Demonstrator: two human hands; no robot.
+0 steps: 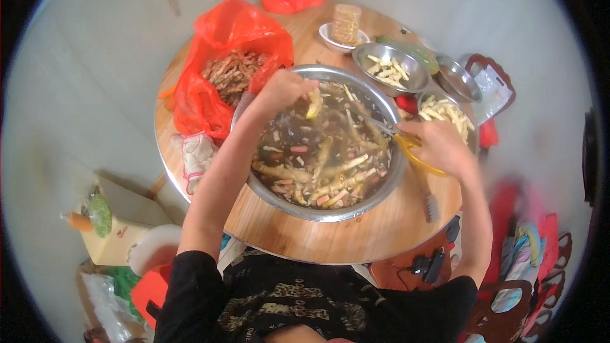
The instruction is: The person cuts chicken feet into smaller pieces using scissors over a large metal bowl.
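My left hand (pixel 285 90) pinches a pale yellowish root piece (pixel 314 105) above the water, at the far left part of a large steel basin (pixel 329 216). In the basin's murky water float several pale root pieces (pixel 281 171) and small pink and white scraps. My right hand (pixel 436 143) grips yellow-handled scissors (pixel 410 147) at the basin's right rim, their blades pointing left over the water. Whether the blades are apart cannot be told. Right of the basin, a steel bowl (pixel 421 100) holds pale peeled pieces (pixel 445 112); another steel bowl (pixel 371 48) behind holds fewer.
A red plastic bag (pixel 190 105) of brown unpeeled roots (pixel 233 74) stands left of the basin, with a glove (pixel 198 157) in front. A brush (pixel 432 207) lies near the table's right edge. Behind stand a white bowl with a clear container (pixel 346 24) and an emptier steel dish (pixel 457 78).
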